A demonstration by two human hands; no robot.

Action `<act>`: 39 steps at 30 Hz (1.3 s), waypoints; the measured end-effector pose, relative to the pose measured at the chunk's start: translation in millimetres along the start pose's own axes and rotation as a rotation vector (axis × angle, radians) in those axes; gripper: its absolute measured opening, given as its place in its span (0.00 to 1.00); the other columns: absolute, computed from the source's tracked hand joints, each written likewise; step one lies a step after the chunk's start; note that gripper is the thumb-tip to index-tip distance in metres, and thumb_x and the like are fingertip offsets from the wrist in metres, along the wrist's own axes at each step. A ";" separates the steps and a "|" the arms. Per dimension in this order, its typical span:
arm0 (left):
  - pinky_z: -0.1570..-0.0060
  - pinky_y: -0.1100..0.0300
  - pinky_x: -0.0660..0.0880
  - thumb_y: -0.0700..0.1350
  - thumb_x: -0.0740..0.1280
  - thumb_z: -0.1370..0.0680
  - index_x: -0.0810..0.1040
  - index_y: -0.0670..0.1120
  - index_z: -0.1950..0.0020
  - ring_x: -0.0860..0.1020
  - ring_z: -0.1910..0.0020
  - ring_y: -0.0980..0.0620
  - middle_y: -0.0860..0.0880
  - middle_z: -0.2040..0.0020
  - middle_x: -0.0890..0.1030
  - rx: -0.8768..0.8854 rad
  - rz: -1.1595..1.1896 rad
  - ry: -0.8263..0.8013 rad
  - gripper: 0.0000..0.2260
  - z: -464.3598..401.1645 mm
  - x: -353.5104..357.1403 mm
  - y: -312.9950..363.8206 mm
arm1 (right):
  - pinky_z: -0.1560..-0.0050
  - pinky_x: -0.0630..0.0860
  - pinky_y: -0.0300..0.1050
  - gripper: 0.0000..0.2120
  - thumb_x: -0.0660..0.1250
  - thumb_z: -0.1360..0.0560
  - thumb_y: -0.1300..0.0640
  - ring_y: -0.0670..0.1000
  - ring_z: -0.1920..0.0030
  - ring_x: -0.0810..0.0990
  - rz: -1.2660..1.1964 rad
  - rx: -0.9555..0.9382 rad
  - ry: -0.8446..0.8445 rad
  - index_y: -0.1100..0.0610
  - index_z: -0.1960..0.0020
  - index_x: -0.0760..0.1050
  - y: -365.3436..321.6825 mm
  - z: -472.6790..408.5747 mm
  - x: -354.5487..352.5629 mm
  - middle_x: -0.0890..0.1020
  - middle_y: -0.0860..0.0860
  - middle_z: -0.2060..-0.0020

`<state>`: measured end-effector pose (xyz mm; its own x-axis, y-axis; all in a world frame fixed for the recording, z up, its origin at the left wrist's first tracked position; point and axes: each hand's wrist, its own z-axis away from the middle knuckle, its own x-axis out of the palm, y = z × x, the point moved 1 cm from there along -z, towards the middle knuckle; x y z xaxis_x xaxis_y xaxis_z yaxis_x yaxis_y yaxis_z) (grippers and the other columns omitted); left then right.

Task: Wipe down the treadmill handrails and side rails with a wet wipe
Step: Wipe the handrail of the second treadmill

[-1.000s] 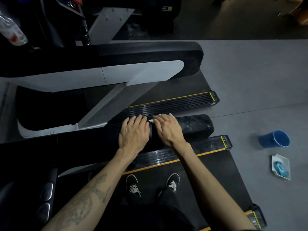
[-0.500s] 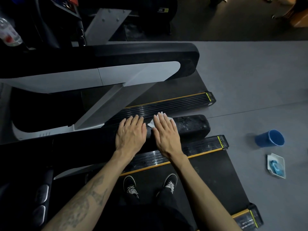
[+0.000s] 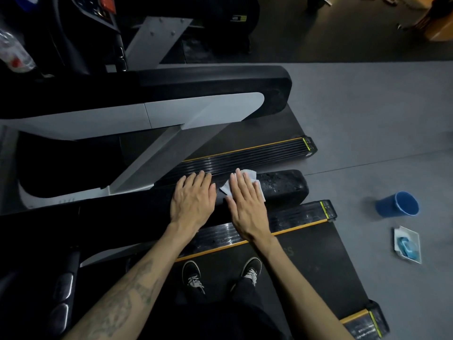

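I'm mid-wipe: right hand (image 3: 246,204), fingers flat, presses the wipe (image 3: 250,176) on the handrail (image 3: 282,186); left hand (image 3: 192,201) rests flat. Next, slide toward the rail's end.

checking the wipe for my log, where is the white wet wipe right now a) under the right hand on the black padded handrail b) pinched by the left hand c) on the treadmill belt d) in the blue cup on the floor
a: the white wet wipe lies flat under the right hand on the black padded handrail, while the left hand rests beside it.
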<state>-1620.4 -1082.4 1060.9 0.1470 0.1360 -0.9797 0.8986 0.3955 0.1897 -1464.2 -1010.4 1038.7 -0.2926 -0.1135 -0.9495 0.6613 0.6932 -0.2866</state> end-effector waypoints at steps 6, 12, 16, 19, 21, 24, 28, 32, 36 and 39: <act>0.31 0.44 0.71 0.53 0.48 0.16 0.78 0.42 0.30 0.78 0.33 0.43 0.43 0.34 0.81 -0.007 0.008 -0.002 0.26 -1.5 0.3 1.0 | 0.18 0.47 0.56 0.31 0.45 0.13 0.43 0.56 0.17 0.47 -0.066 0.117 0.104 0.62 0.18 0.52 -1.9 24.2 7.5 0.50 0.57 0.17; 0.30 0.45 0.71 0.54 0.48 0.16 0.78 0.43 0.30 0.78 0.32 0.44 0.43 0.33 0.81 -0.005 0.011 -0.024 0.27 -1.0 -0.5 1.1 | 0.19 0.47 0.59 0.33 0.44 0.14 0.39 0.56 0.17 0.48 -0.087 0.073 0.079 0.60 0.18 0.54 -24.6 22.0 12.7 0.52 0.56 0.17; 0.31 0.45 0.71 0.55 0.49 0.16 0.78 0.43 0.30 0.78 0.32 0.44 0.43 0.33 0.80 0.004 0.013 -0.016 0.27 -0.5 -1.3 0.3 | 0.19 0.50 0.58 0.30 0.42 0.13 0.43 0.53 0.17 0.49 -0.003 0.024 0.072 0.58 0.17 0.55 -1.7 14.9 5.3 0.53 0.54 0.17; 0.31 0.45 0.72 0.55 0.49 0.16 0.78 0.43 0.29 0.78 0.32 0.44 0.43 0.32 0.80 0.008 0.014 -0.011 0.27 0.1 -1.4 0.1 | 0.19 0.51 0.59 0.29 0.45 0.13 0.45 0.55 0.17 0.49 -0.047 0.088 0.116 0.60 0.17 0.54 6.0 24.9 5.9 0.52 0.56 0.17; 0.32 0.44 0.72 0.55 0.49 0.16 0.78 0.42 0.30 0.78 0.32 0.43 0.43 0.32 0.80 0.006 0.011 -0.008 0.27 0.3 -1.0 0.2 | 0.19 0.50 0.60 0.30 0.48 0.14 0.46 0.58 0.17 0.48 -0.100 0.130 0.140 0.62 0.18 0.53 -2.6 34.2 10.0 0.51 0.57 0.17; 0.32 0.44 0.73 0.54 0.50 0.16 0.78 0.42 0.30 0.78 0.33 0.43 0.42 0.32 0.80 0.011 0.008 -0.004 0.26 -0.2 -0.3 0.8 | 0.19 0.47 0.60 0.31 0.46 0.14 0.44 0.58 0.17 0.47 -0.128 0.099 0.103 0.61 0.17 0.53 -20.6 38.2 14.3 0.50 0.56 0.17; 0.32 0.44 0.73 0.53 0.50 0.16 0.77 0.41 0.29 0.77 0.31 0.43 0.41 0.31 0.79 0.045 0.010 0.007 0.26 2.1 0.3 -0.1 | 0.19 0.49 0.59 0.30 0.42 0.13 0.44 0.55 0.17 0.50 -0.044 0.021 0.077 0.60 0.18 0.56 -10.6 25.0 7.9 0.54 0.55 0.17; 0.29 0.43 0.71 0.52 0.51 0.17 0.76 0.42 0.28 0.76 0.30 0.42 0.41 0.30 0.78 0.030 0.001 0.031 0.25 4.3 1.1 2.3 | 0.19 0.48 0.56 0.29 0.43 0.13 0.45 0.53 0.17 0.49 -0.032 0.080 0.087 0.59 0.17 0.53 10.5 25.7 3.3 0.51 0.55 0.17; 0.27 0.41 0.68 0.52 0.49 0.17 0.76 0.42 0.28 0.74 0.28 0.42 0.42 0.29 0.77 -0.017 0.017 0.019 0.26 4.5 3.5 7.5 | 0.18 0.47 0.57 0.30 0.47 0.14 0.46 0.57 0.17 0.49 -0.110 0.158 0.143 0.62 0.18 0.52 2.5 42.7 10.6 0.50 0.57 0.17; 0.27 0.41 0.68 0.51 0.50 0.18 0.77 0.41 0.29 0.75 0.29 0.42 0.41 0.30 0.78 -0.010 0.038 0.030 0.26 0.0 4.3 11.3 | 0.18 0.45 0.56 0.30 0.46 0.13 0.44 0.57 0.17 0.49 -0.099 0.103 0.121 0.62 0.18 0.53 0.3 39.8 12.9 0.51 0.57 0.17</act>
<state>-1609.7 -1077.3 1058.8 0.1678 0.1782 -0.9696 0.8886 0.3985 0.2271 -1440.3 -1040.1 1021.3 -0.4362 -0.0868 -0.8956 0.6906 0.6058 -0.3951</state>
